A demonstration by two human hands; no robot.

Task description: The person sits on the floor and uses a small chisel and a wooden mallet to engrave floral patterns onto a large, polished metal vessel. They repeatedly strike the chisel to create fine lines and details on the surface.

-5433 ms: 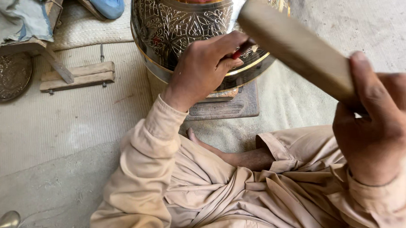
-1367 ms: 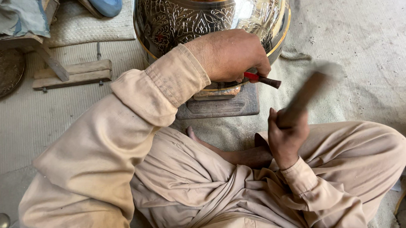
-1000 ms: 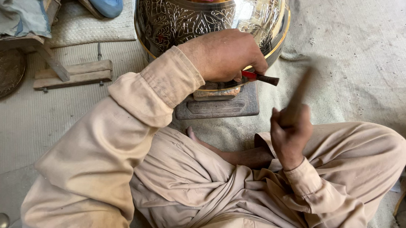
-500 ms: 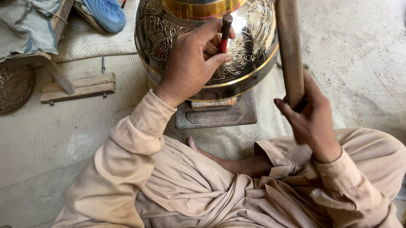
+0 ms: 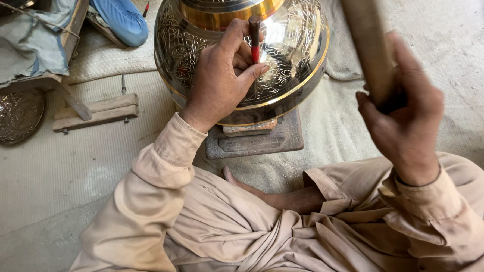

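You sit cross-legged on the floor (image 5: 48, 182), so the work is close between your knees. Your right hand (image 5: 407, 118) is nearest the camera, its grip closed around the lower end of a wooden mallet (image 5: 365, 38), raised upright and well apart from the pot, I think to be ready for a blow. Further on, your left hand (image 5: 220, 77) leans on the engraved metal pot (image 5: 293, 52) and pinches a small red-handled chisel (image 5: 254, 40), its point against the shiny wall. The pot rests tilted on a dark block (image 5: 253, 143), which brings its side toward you. Farther left lie a wooden frame (image 5: 96, 109) and a round engraved tray (image 5: 14, 116).
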